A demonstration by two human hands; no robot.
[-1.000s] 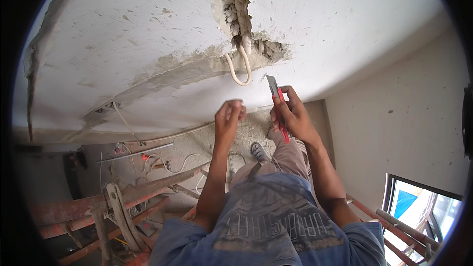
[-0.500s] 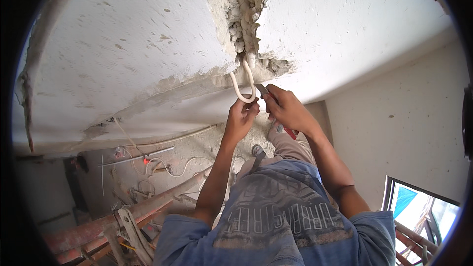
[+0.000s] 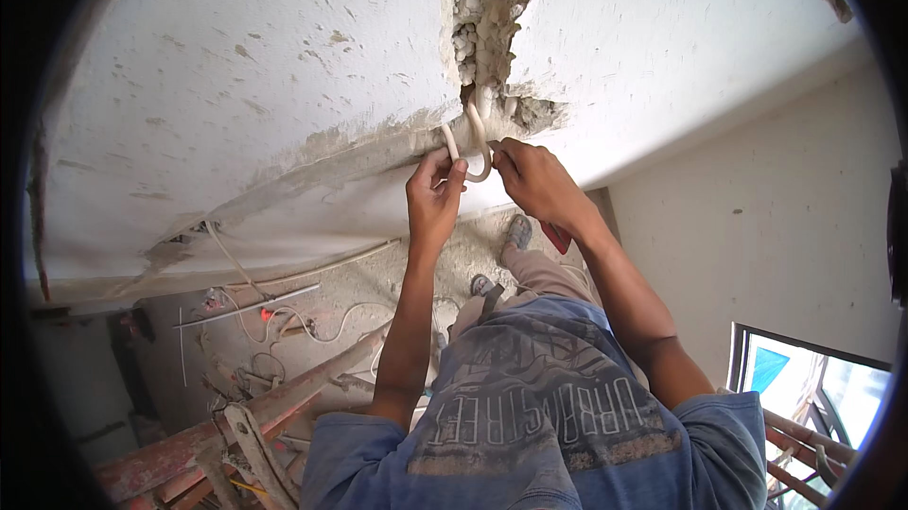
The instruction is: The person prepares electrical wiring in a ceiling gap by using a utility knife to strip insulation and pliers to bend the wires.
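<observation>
A cream cable loop hangs from a ragged-edged channel in the white wall; the left hand pinches it, the right hand grips a red knife close beside it. Smooth wall spreads rightward.

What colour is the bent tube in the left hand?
The bent tube is creamy off-white, shown in the head view.

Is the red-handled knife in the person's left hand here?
No, the red-handled knife is in the right hand, while the left hand holds the cream tube.
</observation>
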